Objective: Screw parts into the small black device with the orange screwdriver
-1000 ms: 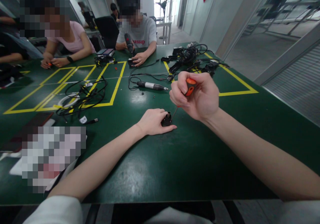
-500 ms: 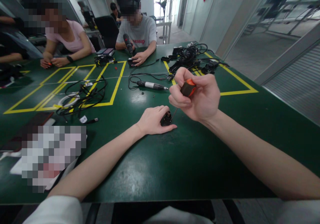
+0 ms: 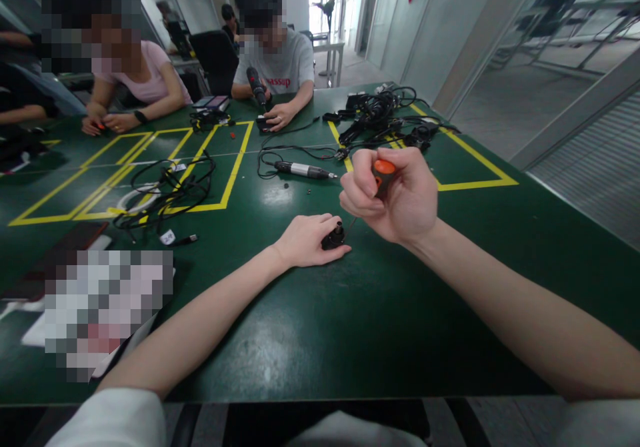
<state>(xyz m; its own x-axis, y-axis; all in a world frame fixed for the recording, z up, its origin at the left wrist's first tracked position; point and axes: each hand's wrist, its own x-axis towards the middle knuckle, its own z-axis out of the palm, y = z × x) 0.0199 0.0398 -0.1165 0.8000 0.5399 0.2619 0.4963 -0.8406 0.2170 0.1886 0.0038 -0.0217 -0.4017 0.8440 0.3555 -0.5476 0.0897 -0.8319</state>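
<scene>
My left hand (image 3: 310, 242) rests on the green table, fingers and thumb around a small black round part (image 3: 334, 236) with a short stub on top. The hand hides part of it. Just to the right and higher up, my right hand (image 3: 400, 194) is closed around the dark grey and orange handle of a screwdriver (image 3: 384, 170). The thin shaft slants down and left from below the fist toward the black part. Whether the tip touches the part I cannot tell.
An electric screwdriver (image 3: 306, 170) with a cord lies beyond my hands. Black cables (image 3: 373, 117) are heaped behind, and more cables (image 3: 165, 190) lie at left. A blurred-out pad (image 3: 110, 307) is near my left forearm. Across the table a person (image 3: 275, 67) holds a power tool.
My right hand has turned, so the orange end of the screwdriver handle now faces up toward me. My left hand stays around the black part.
</scene>
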